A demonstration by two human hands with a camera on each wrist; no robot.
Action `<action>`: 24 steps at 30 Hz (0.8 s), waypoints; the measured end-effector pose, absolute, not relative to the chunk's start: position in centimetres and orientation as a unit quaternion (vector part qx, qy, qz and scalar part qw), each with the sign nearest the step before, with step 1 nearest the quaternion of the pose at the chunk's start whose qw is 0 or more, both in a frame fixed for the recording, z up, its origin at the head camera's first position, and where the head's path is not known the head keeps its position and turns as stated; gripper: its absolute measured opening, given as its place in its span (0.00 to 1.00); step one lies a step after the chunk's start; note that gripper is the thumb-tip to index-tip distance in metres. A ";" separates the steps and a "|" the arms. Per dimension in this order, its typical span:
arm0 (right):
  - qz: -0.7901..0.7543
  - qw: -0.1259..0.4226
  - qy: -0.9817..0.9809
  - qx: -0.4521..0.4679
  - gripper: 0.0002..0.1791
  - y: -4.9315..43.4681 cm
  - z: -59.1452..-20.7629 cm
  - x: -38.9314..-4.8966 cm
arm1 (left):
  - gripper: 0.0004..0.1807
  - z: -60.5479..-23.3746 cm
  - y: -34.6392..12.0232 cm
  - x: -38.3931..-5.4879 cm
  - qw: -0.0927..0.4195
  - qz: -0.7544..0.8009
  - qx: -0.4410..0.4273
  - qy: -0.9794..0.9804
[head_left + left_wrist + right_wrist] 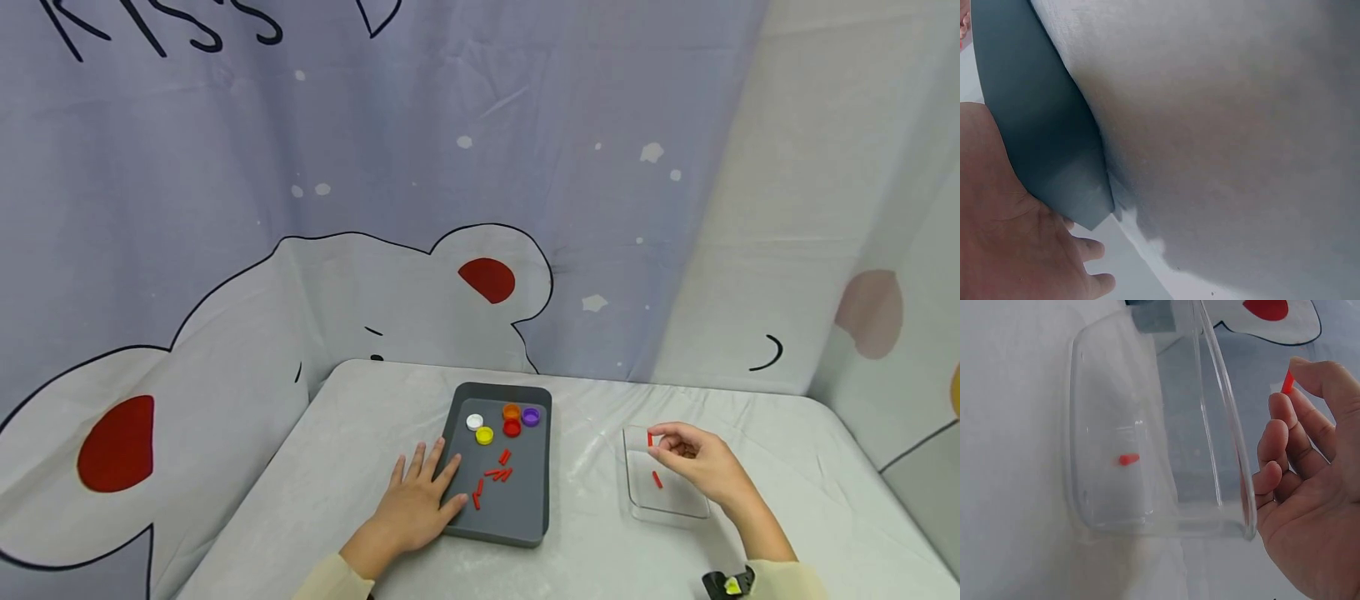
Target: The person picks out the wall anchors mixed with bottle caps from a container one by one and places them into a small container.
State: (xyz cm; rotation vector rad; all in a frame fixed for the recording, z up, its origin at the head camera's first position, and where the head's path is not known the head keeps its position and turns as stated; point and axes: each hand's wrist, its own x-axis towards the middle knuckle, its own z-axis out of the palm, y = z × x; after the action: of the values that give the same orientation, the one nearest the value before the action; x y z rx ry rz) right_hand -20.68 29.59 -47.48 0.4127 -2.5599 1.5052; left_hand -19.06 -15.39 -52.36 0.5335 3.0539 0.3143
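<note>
My right hand [701, 465] pinches a small red stick [1288, 381] between thumb and fingertip. It is over the clear plastic box [1232, 419], beside its rim in the right wrist view. Inside the box lies another red stick [657, 480]. On the left, my left hand [415, 510] rests with straight, spread fingers along the near left edge of a grey tray [525, 525]. Several loose red sticks [480, 487] lie on that tray, close to the left fingertips. The left wrist view catches the palm and the tray's underside edge [1054, 125].
Small round cups stand toward the tray's far end: white [475, 422], yellow [484, 436], orange [512, 412], red [512, 428] and purple [531, 417]. A white cloth [588, 500] covers the table. Behind hangs a printed curtain [390, 167].
</note>
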 end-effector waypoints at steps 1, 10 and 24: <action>0.501 0.072 -0.851 0.138 0.18 29.8 -47.5 -20.7 | 0.37 -52.3 -15.4 -19.0 0.013 0.101 0.171 0.980; 0.507 0.050 -0.851 0.124 0.20 30.4 -47.7 -21.0 | 0.37 -51.9 -15.4 -18.8 0.018 0.107 0.171 0.979; 0.511 0.054 -0.845 0.145 0.21 29.4 -47.6 -21.4 | 0.37 -51.6 -15.4 -18.6 0.015 0.116 0.178 0.977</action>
State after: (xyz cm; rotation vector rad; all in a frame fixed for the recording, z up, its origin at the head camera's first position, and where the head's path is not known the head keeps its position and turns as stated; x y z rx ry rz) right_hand -21.39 29.43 -47.55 0.4395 -2.5691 1.5540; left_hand -18.62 -15.39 -51.55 0.5551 3.0399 0.3616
